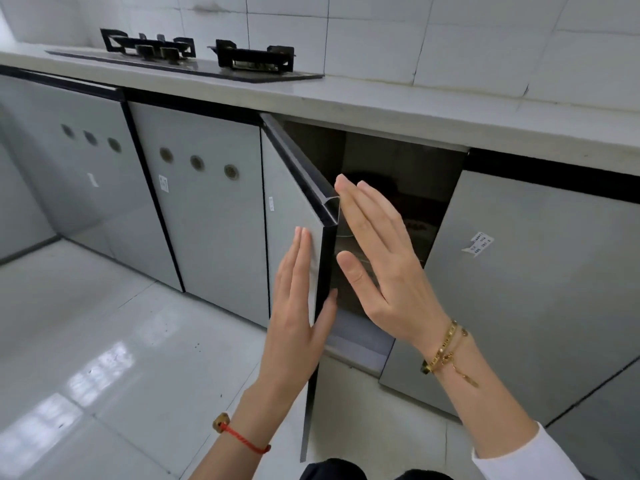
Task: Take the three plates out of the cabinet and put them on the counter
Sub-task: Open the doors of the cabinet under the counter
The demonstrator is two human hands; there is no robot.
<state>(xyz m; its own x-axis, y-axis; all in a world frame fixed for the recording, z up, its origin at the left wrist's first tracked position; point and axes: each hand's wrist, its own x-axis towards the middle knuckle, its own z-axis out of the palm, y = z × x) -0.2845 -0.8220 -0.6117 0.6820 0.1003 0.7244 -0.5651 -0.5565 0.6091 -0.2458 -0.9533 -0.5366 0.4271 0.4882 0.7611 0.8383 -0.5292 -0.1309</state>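
Observation:
A grey cabinet door (294, 209) with a black edge stands swung out towards me below the white counter (381, 105). My left hand (298, 306) lies flat against the door's outer face, thumb hooked round its black edge. My right hand (377, 258) is open with fingers spread, just inside the opening and close to the door's top corner. The cabinet interior (398, 174) is dark. Behind my right hand a pale curved rim, perhaps the plates (344, 232), shows faintly; most of it is hidden.
A black two-burner gas hob (194, 60) sits on the counter to the left. Closed grey doors (204, 202) flank the opening on both sides, the right one (526, 271) near my right wrist. A glossy tiled floor (104, 341) lies below.

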